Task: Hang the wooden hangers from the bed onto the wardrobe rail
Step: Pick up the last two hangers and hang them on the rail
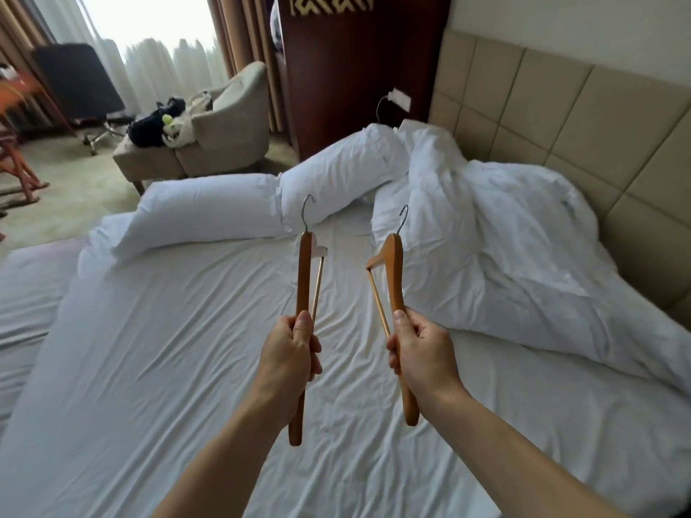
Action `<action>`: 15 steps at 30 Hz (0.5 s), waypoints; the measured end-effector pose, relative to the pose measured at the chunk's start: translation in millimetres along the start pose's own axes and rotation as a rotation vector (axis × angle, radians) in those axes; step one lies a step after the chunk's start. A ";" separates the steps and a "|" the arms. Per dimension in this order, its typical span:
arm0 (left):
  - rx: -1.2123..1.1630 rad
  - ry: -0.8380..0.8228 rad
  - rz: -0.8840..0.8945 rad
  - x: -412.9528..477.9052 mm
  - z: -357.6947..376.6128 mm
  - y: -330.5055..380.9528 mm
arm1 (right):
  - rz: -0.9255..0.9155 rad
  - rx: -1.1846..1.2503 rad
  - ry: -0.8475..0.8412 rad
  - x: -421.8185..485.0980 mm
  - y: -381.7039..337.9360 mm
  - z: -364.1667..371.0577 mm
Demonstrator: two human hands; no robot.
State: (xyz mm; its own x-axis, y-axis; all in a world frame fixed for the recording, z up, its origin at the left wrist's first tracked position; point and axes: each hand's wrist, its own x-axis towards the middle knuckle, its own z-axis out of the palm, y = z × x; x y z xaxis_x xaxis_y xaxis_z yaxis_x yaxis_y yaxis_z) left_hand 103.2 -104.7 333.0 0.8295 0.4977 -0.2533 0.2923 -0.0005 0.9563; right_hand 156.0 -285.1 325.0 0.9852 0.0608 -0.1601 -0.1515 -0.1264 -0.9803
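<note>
A hotel bedroom was suggested by a wide bed with rumpled white sheets (179, 330), long white pillows (209, 214) and a heaped white duvet (504, 233) set against a beige padded panelled headboard (561, 106). A beige upholstered armchair (232, 125) was placed near full-length brown curtains (243, 39), beside a dark red-brown wooden cabinet (355, 76)

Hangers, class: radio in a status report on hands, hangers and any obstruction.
Left hand shut on left hanger. Right hand shut on right hanger. Both lifted above bed, hooks up. Wardrobe rail not visible; nothing between the hands.
</note>
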 end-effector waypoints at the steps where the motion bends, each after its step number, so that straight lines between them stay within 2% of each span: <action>1: -0.006 -0.001 0.009 -4.3 0.0 9.1 | -0.011 0.001 0.010 -2.8 -8.9 -6.2; 8: -0.023 -0.053 0.050 -35.4 8.0 77.3 | -0.053 0.009 0.079 -29.6 -75.7 -51.5; 15: -0.052 -0.198 0.084 -64.5 20.9 151.7 | -0.079 -0.023 0.202 -70.2 -145.9 -84.1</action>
State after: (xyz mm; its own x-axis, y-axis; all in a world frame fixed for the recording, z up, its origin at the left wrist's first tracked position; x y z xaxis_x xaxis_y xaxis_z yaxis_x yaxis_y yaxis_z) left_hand 104.0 -155.0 491.3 0.9286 0.3181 -0.1914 0.1979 0.0121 0.9802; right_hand 115.7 -354.2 489.0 0.9903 -0.1278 -0.0545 -0.0738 -0.1515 -0.9857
